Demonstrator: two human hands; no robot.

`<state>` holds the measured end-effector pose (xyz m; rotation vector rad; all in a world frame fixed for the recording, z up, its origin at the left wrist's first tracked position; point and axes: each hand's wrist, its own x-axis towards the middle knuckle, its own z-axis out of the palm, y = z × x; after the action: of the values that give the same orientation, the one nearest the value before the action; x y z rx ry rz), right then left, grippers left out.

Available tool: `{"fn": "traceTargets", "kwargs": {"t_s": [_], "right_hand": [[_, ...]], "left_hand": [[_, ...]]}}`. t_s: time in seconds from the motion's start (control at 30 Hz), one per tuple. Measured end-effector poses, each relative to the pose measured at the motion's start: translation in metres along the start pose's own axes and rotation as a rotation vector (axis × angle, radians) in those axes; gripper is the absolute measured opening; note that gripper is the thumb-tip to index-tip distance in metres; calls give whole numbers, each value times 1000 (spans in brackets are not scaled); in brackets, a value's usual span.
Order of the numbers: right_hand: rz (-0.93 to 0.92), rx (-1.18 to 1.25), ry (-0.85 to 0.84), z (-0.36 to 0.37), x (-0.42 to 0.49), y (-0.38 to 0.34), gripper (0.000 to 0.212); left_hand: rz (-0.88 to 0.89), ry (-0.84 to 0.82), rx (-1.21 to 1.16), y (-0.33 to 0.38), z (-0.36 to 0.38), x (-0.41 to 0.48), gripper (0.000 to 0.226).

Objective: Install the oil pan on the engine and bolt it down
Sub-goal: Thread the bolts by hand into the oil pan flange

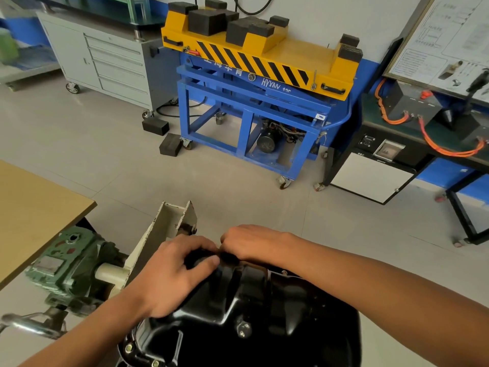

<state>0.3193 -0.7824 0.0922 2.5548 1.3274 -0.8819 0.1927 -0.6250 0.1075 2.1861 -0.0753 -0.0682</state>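
Prob. bolting stage; pan (264, 313) already down on engine (hidden beneath), btm centre of view, sump side up w/ drain plug (243, 328) showing; two bolts (128, 347) in near-left flange, tightness not judgeable. L hand (169, 274) draped over pan's far-left end, fingers curled round it, thumb on top; steadying, apparently. R hand (254, 242) at far rim, fingers bent down & close together; pinching a bolt or nothing, can't tell, tips hidden. Next, likely: start far-edge bolts by hand, keep pan from shifting off its holes, then reach for a wrench; none in sight. Cream bracket (164, 229) & green gearbox (71, 263) to the left. Readable text: "HYXNN 12…" in white on blue frame under yellow lift table (264, 54), rest cut off; characters beside it too blurred; wall poster (444, 35) illegible.
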Motion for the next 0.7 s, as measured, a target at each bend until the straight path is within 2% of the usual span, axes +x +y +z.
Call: {"fn": "traceTargets", "kwargs": {"t_s": [0.07,0.1,0.2,0.23,0.5,0.7], "right_hand": [[-17,-3,7,1,1,1,23],[-22,1,8,1,1,1,23],[-19,10,-5,1,0,1,25],[-14,7,-6,2,0,1,26],[-16,-102,28,-1,4,-2,26],[-11,-59,13,0,1,1,24]], "left_hand": [[19,-7,-16,1,1,-5,49],[18,-5,-22,2,2,-5,47],[-14,36,-38,1,4,-1,9],[-32,46,-33,1,5,1,7],[-112,54,-44,-4,9,9,12],[-117,61,-56,-4,10,10,13]]}}
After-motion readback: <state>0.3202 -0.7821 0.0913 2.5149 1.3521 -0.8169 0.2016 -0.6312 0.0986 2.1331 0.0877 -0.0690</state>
